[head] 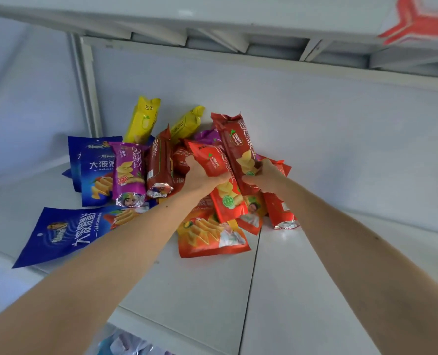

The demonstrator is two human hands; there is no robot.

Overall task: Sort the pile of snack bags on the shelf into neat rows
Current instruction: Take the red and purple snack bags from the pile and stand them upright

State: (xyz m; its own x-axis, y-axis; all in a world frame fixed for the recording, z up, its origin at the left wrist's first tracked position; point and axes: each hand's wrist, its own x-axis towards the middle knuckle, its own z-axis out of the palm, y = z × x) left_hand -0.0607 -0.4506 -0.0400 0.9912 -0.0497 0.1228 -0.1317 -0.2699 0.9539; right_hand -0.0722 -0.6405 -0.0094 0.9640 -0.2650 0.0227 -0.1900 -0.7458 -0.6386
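Glossy blue foil catches my eye first at the left: one flat blue bag [66, 234] lies face up near the front of the white shelf [302, 278], and two more blue bags [94, 172] stand leaning behind it. Just beside them I see a purple bag [126, 170], long and tube-shaped with a crimped silver end, and behind it a yellow bag [142, 119] standing upright against the back wall, with a second yellow bag [187, 123] tilted to its right. A dark red bag [159, 165] of the same tube shape leans next to the purple one.

My left hand [200, 175] has its fingers curled around a bright red bag [212, 162], gripping it at mid-length. My right hand [264, 175] closes around a darker red bag [234, 142] that stands tilted beside it; the two bags touch. Under both hands, flat orange bags [207, 237] with shiny, wrinkled film lie overlapping, and another red bag [280, 211] lies under my right wrist. All the bags sit in one loose pile at the middle of the shelf.
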